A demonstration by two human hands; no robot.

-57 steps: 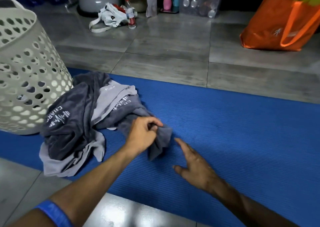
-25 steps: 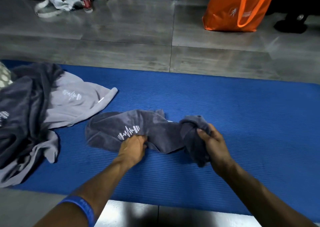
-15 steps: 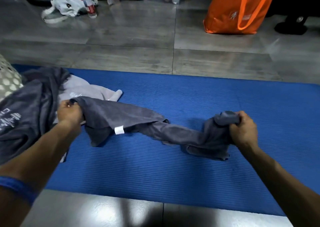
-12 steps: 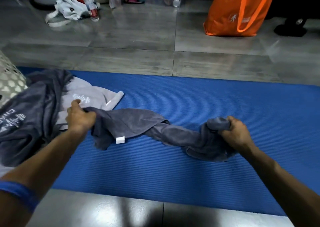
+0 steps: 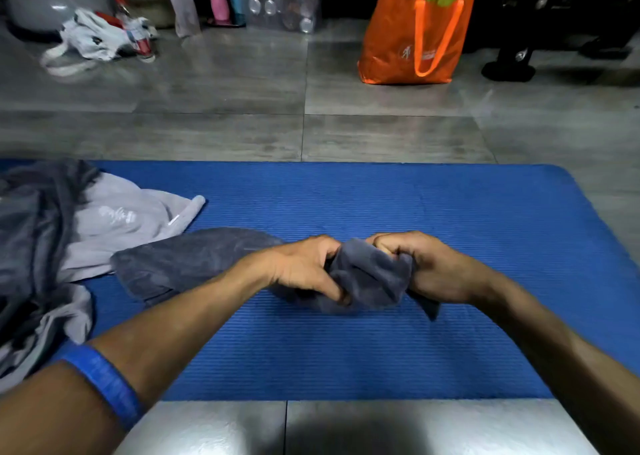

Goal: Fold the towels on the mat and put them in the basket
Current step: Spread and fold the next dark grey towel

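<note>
A dark grey towel [image 5: 194, 260] lies bunched across the middle of the blue mat [image 5: 450, 219]. My left hand [image 5: 304, 267] and my right hand [image 5: 419, 264] are close together, both gripping its right end, which is wadded between them. The towel's left part trails flat on the mat. A light grey towel [image 5: 128, 219] and another dark grey towel [image 5: 31, 232] lie in a heap at the mat's left end. The basket is out of view.
Grey tiled floor surrounds the mat. An orange bag [image 5: 415, 35] stands on the floor beyond the mat, right of centre. At the back left lie a white bag [image 5: 93, 38], a bottle [image 5: 140, 40] and a clear plastic box [image 5: 277, 0].
My left hand has let go of the towel's left end and moved right to meet my right hand at the bunched right end. The view has shifted right, so the basket has dropped out of sight.
</note>
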